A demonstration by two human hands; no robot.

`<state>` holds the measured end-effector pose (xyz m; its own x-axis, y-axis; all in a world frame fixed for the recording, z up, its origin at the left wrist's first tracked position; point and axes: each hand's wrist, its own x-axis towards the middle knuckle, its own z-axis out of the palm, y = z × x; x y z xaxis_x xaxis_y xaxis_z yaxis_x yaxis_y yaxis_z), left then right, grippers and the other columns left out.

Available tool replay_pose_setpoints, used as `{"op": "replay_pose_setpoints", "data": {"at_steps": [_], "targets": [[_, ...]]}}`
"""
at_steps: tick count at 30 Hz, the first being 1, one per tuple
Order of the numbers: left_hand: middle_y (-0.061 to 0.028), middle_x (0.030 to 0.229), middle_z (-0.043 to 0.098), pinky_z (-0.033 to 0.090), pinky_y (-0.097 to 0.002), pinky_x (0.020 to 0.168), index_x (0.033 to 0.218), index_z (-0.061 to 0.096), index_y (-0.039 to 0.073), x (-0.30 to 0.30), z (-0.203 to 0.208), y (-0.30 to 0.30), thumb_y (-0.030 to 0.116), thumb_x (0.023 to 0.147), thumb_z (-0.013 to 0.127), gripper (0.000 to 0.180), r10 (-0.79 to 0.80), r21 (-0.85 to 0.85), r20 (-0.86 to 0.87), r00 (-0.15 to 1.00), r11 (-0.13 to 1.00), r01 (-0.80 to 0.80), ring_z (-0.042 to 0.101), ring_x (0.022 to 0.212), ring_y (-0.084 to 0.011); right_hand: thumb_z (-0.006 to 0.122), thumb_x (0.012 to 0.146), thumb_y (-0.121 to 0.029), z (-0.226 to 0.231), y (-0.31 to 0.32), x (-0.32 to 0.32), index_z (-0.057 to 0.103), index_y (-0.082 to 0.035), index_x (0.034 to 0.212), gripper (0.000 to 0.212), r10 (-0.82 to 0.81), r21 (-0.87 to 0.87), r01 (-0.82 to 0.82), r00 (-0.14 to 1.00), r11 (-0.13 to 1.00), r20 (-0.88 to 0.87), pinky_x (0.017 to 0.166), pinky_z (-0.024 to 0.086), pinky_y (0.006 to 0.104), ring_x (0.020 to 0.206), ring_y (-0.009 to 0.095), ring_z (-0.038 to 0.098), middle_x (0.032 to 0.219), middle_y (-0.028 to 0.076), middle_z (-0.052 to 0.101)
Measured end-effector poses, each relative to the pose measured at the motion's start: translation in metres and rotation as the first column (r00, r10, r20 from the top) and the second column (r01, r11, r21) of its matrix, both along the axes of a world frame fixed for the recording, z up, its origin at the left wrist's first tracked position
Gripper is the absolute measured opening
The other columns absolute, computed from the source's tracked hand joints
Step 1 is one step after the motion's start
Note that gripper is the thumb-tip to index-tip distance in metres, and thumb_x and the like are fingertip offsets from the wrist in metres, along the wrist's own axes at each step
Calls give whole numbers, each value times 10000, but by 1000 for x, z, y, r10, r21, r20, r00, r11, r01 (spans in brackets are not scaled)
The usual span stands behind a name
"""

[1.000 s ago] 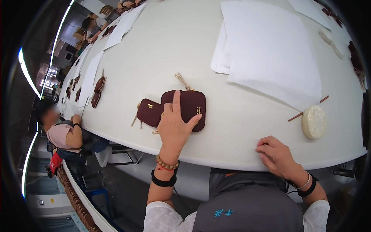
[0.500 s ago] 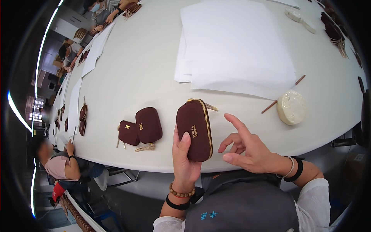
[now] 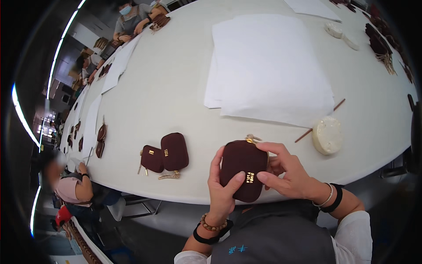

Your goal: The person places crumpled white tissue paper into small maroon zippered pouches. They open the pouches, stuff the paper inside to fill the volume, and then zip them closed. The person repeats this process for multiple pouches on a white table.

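Observation:
A dark maroon zip pouch [image 3: 243,163] with gold lettering is held up just over the table's near edge. My left hand [image 3: 224,187] grips its left side, thumb across the front face. On the right side my right hand [image 3: 285,174] holds it too, with the thumb by the lettering and the other fingers partly hidden behind. A gold zip pull with a beige cord tassel [image 3: 251,138] sticks out at the pouch's top. To the left, two more maroon pouches, a larger one [image 3: 175,152] and a smaller one [image 3: 152,159], lie side by side with their tassels.
White paper sheets [image 3: 272,66] are stacked ahead on the pale table [image 3: 176,79]. A round cream-coloured roll [image 3: 327,135] sits at right by a thin brown stick [image 3: 303,135]. More pouches [image 3: 379,46] lie far right. Co-workers sit along the left side, one in pink [image 3: 72,191].
My right hand has come in from the right and taken hold of the pouch. The pouch has turned, so its front faces up and the zip edge is mostly out of sight.

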<state>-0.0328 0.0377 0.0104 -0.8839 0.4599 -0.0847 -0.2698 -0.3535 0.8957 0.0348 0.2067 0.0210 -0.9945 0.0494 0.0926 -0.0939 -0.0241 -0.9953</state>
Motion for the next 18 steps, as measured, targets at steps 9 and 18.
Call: {"op": "replay_pose_setpoints", "data": {"at_steps": [9, 18], "targets": [[-125, 1297, 523, 420, -308, 985, 1374, 422, 10, 12, 3, -11, 128, 854, 689, 596, -199, -227, -222, 954, 962, 148, 514, 1162, -172, 463, 982, -261, 5, 10, 9, 536, 72, 1018, 343, -20, 134, 5, 993, 991, 116, 454, 485, 245, 488, 128, 600, 660, 84, 623], [-119, 1251, 571, 434, -322, 967, 1387, 430, 73, 1, 6, -13, 191, 877, 666, 574, -432, -304, -260, 864, 886, 351, 557, 1120, -192, 566, 935, -269, -2, 18, 17, 580, 89, 970, 359, 13, -4, -13, 976, 1000, 219, 435, 471, 243, 495, 122, 596, 635, 76, 621]]}}
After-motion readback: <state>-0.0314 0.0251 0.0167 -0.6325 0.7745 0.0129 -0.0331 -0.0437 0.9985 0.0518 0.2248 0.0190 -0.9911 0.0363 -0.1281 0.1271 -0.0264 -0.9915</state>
